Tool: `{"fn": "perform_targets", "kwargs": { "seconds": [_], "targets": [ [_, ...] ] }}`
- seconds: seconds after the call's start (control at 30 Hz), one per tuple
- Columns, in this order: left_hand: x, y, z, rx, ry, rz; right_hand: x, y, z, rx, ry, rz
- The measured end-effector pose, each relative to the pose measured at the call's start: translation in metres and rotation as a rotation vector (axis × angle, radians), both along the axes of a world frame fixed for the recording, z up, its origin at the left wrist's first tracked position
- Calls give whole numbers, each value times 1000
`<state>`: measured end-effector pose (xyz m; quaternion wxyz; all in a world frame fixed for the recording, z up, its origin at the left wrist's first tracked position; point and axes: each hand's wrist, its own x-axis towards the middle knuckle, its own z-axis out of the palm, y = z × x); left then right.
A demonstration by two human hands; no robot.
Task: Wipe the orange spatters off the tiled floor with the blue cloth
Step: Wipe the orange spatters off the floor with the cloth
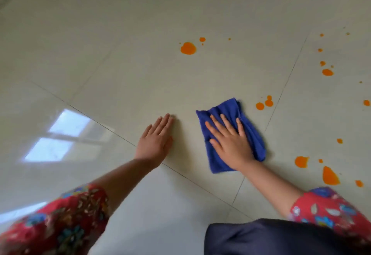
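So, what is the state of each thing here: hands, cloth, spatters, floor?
Left hand: open, flat on the floor.
Right hand: open, fingers spread, pressing the cloth.
Cloth: rumpled, lying on the floor.
Spatters: unwiped, apart from the cloth.
Floor: glossy, spattered at the right.

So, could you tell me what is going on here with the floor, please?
A person is cleaning a pale tiled floor. The right hand presses flat on a blue cloth spread on a tile, while the left hand rests open on the floor beside it. Orange spatters lie ahead and to the right, none under the cloth that can be seen.
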<state>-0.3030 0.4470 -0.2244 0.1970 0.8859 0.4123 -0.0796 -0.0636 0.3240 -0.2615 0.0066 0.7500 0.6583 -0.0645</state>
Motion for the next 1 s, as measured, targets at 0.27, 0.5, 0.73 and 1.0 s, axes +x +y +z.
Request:
{"fn": "perform_targets", "kwargs": {
  "seconds": [0.27,0.5,0.73,1.0],
  "targets": [
    [55,-77,-7,-71,-164,268,31,-85,-2,20,27,201],
    [97,-86,-13,-51,-250,347,15,-34,-2,39,48,-31],
    [111,-63,-25,55,-265,181,63,6,-10,119,10,3],
    [140,-66,-42,118,-141,10,123,-11,-15,190,-14,-669]
  ]
}}
